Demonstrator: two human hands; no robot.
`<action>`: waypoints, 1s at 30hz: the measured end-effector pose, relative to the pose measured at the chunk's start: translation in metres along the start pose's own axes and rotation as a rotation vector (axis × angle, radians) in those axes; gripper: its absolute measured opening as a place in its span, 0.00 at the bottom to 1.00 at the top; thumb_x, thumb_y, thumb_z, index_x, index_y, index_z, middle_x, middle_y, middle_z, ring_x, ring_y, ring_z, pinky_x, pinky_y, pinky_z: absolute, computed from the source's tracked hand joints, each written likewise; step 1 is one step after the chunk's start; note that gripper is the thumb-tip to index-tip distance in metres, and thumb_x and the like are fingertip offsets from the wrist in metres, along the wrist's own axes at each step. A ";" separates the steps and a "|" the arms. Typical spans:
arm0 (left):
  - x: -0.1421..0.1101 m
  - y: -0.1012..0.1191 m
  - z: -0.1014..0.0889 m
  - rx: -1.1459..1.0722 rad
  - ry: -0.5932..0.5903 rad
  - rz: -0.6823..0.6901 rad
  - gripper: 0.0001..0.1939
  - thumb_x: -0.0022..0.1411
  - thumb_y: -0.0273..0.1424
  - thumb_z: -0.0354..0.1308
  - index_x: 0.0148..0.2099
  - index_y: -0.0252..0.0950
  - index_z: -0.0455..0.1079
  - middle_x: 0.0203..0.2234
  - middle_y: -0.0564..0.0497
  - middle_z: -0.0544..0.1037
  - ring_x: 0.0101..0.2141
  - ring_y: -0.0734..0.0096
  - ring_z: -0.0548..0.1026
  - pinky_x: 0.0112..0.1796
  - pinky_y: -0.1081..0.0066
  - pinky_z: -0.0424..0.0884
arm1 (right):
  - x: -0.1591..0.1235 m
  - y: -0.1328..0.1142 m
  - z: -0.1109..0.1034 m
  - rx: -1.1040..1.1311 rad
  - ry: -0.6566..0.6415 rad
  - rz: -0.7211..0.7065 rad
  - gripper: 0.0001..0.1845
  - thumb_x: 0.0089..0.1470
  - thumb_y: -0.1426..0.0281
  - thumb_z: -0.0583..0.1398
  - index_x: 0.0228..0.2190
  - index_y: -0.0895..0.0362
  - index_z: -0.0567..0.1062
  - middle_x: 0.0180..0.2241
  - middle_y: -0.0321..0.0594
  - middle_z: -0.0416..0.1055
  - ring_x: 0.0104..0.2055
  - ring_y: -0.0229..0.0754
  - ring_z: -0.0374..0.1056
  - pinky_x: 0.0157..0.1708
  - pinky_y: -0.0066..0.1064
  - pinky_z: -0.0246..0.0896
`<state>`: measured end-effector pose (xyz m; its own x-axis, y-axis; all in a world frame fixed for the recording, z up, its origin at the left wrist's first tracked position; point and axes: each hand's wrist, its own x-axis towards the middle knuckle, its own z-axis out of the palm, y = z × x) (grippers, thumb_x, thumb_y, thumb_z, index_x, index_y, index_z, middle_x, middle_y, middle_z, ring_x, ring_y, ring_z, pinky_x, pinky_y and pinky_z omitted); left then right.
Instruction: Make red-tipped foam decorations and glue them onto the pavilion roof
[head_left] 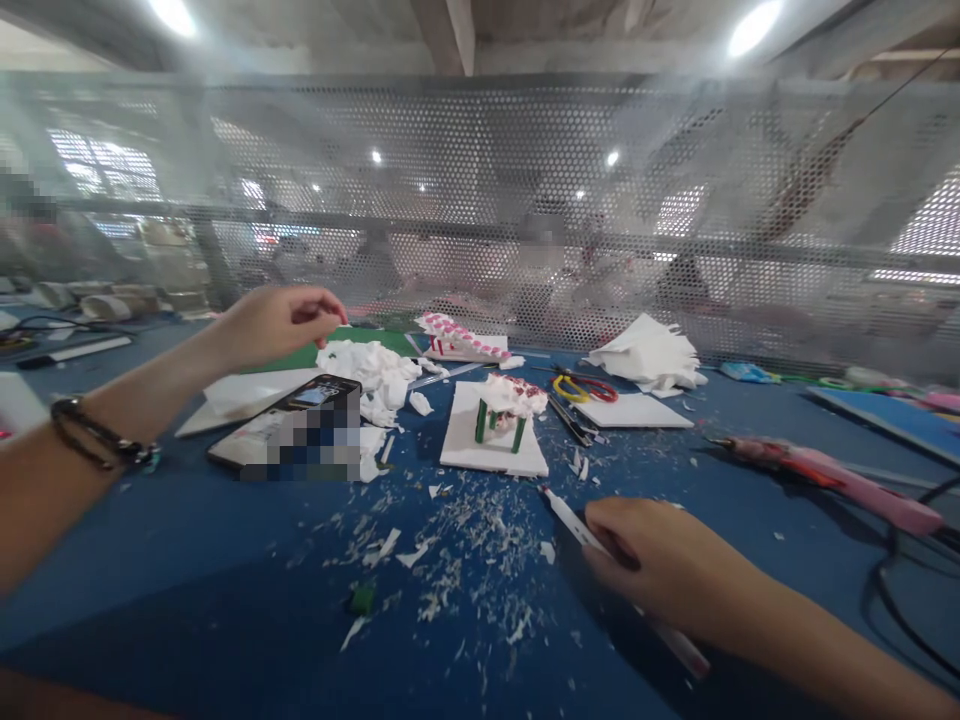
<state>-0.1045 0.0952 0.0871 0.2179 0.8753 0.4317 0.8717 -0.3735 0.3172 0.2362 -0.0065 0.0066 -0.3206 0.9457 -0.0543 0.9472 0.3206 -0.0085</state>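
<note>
My right hand [652, 560] is wrapped round a slim white marker [568, 518] with a red tip, which points at the small foam-board model. That model [514, 398] has green legs and a white top blotched dark red, and stands on a white foam-board base [461, 440]. Above the crumpled white tissue [367, 370], my left hand [289, 322] is raised with its fingers curled towards the thumb. Whatever it may hold is too small to make out. A phone [337, 395] lies below that hand, partly blurred out.
Scissors [585, 388] and a dark pen-like tool [570, 420] lie right of the model. A pink glue gun or soldering tool [840, 480] with a cable is at far right. Behind stand a pink-dotted model [465, 338], more tissue [645, 352] and a perforated metal screen [480, 200]. White scraps [450, 570] litter the blue table.
</note>
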 end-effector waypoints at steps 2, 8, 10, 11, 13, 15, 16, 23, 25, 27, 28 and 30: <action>-0.002 0.009 0.003 -0.010 -0.026 0.069 0.13 0.59 0.32 0.44 0.39 0.28 0.64 0.19 0.58 0.66 0.23 0.80 0.62 0.29 0.79 0.55 | 0.000 0.000 0.000 0.004 0.006 0.000 0.13 0.48 0.71 0.53 0.17 0.55 0.55 0.19 0.34 0.62 0.19 0.33 0.49 0.20 0.28 0.36; -0.020 0.034 0.043 -0.041 -0.269 0.332 0.12 0.62 0.31 0.38 0.30 0.34 0.59 0.16 0.57 0.64 0.19 0.78 0.62 0.25 0.78 0.55 | 0.001 0.000 0.000 0.018 0.011 0.011 0.12 0.47 0.72 0.54 0.17 0.55 0.56 0.18 0.34 0.63 0.19 0.34 0.51 0.19 0.28 0.37; -0.030 0.046 0.061 -0.050 -0.379 0.437 0.11 0.60 0.32 0.40 0.28 0.36 0.58 0.17 0.55 0.65 0.19 0.76 0.63 0.23 0.77 0.55 | 0.001 0.000 0.000 0.015 0.003 0.014 0.11 0.47 0.72 0.53 0.17 0.55 0.57 0.19 0.34 0.64 0.19 0.34 0.51 0.19 0.28 0.37; -0.036 0.052 0.070 -0.056 -0.422 0.485 0.10 0.59 0.32 0.41 0.29 0.36 0.59 0.18 0.54 0.67 0.19 0.75 0.63 0.23 0.76 0.55 | 0.001 0.000 0.000 0.013 -0.002 0.015 0.11 0.47 0.72 0.53 0.18 0.55 0.57 0.19 0.35 0.65 0.19 0.35 0.52 0.20 0.28 0.37; -0.046 0.063 0.084 -0.066 -0.491 0.566 0.12 0.60 0.33 0.39 0.28 0.37 0.59 0.17 0.53 0.67 0.19 0.72 0.63 0.22 0.75 0.54 | 0.001 -0.001 -0.001 0.005 -0.013 0.018 0.10 0.48 0.72 0.53 0.18 0.55 0.58 0.20 0.36 0.66 0.20 0.36 0.53 0.20 0.28 0.38; -0.053 0.068 0.094 -0.077 -0.525 0.624 0.12 0.61 0.34 0.39 0.28 0.38 0.59 0.17 0.53 0.66 0.19 0.71 0.62 0.22 0.74 0.52 | 0.000 -0.001 -0.001 -0.006 -0.022 0.027 0.10 0.48 0.72 0.52 0.18 0.55 0.59 0.21 0.36 0.67 0.21 0.36 0.55 0.21 0.28 0.39; -0.055 0.069 0.097 -0.085 -0.529 0.641 0.12 0.61 0.34 0.39 0.27 0.38 0.58 0.16 0.53 0.66 0.19 0.70 0.61 0.22 0.73 0.52 | 0.000 -0.001 -0.001 -0.014 -0.024 0.035 0.10 0.48 0.72 0.52 0.18 0.55 0.59 0.21 0.37 0.67 0.22 0.37 0.56 0.21 0.28 0.39; -0.052 0.050 0.104 -0.190 -0.451 0.614 0.19 0.67 0.38 0.33 0.28 0.38 0.58 0.17 0.53 0.68 0.20 0.70 0.65 0.24 0.75 0.55 | 0.004 0.012 -0.006 -0.073 -0.051 0.153 0.13 0.50 0.70 0.51 0.17 0.54 0.55 0.19 0.36 0.64 0.21 0.39 0.55 0.22 0.29 0.39; -0.051 0.047 0.106 -0.220 -0.432 0.591 0.21 0.67 0.39 0.33 0.29 0.37 0.59 0.17 0.53 0.68 0.20 0.71 0.66 0.24 0.75 0.56 | 0.006 0.017 -0.008 -0.085 -0.072 0.196 0.14 0.51 0.69 0.50 0.17 0.54 0.55 0.19 0.36 0.64 0.21 0.39 0.56 0.23 0.30 0.40; -0.051 0.045 0.108 -0.246 -0.428 0.576 0.21 0.67 0.39 0.33 0.29 0.37 0.59 0.17 0.54 0.68 0.20 0.72 0.66 0.23 0.76 0.56 | 0.008 0.020 -0.008 -0.092 -0.090 0.227 0.14 0.52 0.69 0.50 0.17 0.54 0.55 0.20 0.36 0.65 0.22 0.40 0.58 0.23 0.30 0.41; -0.051 0.045 0.108 -0.257 -0.428 0.571 0.20 0.67 0.39 0.34 0.29 0.37 0.60 0.17 0.54 0.69 0.20 0.72 0.66 0.23 0.76 0.56 | 0.008 0.021 -0.008 -0.091 -0.094 0.231 0.13 0.51 0.69 0.50 0.17 0.54 0.55 0.20 0.36 0.65 0.23 0.40 0.58 0.23 0.30 0.41; -0.052 0.046 0.108 -0.272 -0.427 0.563 0.19 0.67 0.38 0.35 0.29 0.37 0.60 0.17 0.54 0.69 0.20 0.72 0.66 0.23 0.76 0.56 | 0.009 0.023 -0.005 -0.074 -0.084 0.226 0.13 0.51 0.68 0.51 0.17 0.54 0.56 0.20 0.36 0.66 0.22 0.41 0.59 0.23 0.30 0.42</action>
<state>-0.0283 0.0658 -0.0122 0.7973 0.5524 0.2433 0.4517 -0.8134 0.3666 0.2554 0.0097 0.0111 -0.0955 0.9870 -0.1293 0.9905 0.1072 0.0860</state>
